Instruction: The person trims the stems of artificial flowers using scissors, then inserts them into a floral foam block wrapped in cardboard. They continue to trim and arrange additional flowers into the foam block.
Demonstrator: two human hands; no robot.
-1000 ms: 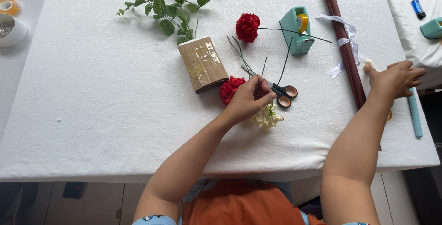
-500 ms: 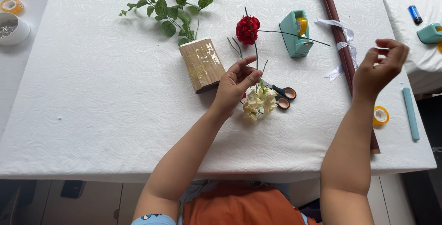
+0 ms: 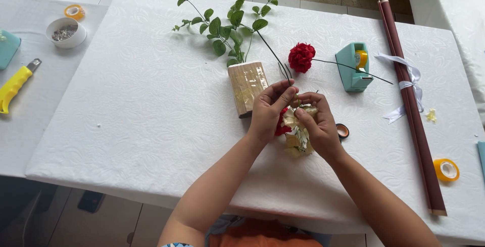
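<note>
on the side table at the far left lie a yellow box cutter [image 3: 15, 85] near its front edge, a white bowl of pins [image 3: 66, 32] behind it and a small yellow tape roll [image 3: 74, 11] toward the back edge. on the main table [image 3: 126, 126], covered with a white embossed cloth, a leafy green branch [image 3: 222, 25] lies toward the back edge, its stem running down to the middle. just in front of the leaves a tan block [image 3: 247, 88] lies on its side. the person's left hand [image 3: 268, 110] sits just right of that block, fingers pinched closed on the thin dark stems of a bunch of flowers [image 3: 297, 126], a cream bloom with a bit of red showing at its left. the right hand [image 3: 318, 126] meets it from the other side, fingers curled narrow around the same bunch, thumb and fingertips touching the left hand's; the bunch is held near the middle of the table, just above the cloth. behind the hands a red flower [image 3: 301, 57] lies on the cloth with its long wire stem pointing right, past a teal tape dispenser [image 3: 353, 67]. an orange scissor handle [image 3: 342, 131] peeks out just beside the right wrist. further right a long dark red roll [image 3: 411, 110] runs from the back edge to the front edge, with a white ribbon [image 3: 404, 83] tied around it. a yellow tape roll [image 3: 446, 169] lies near the front right corner, right of the dark red roll.
</note>
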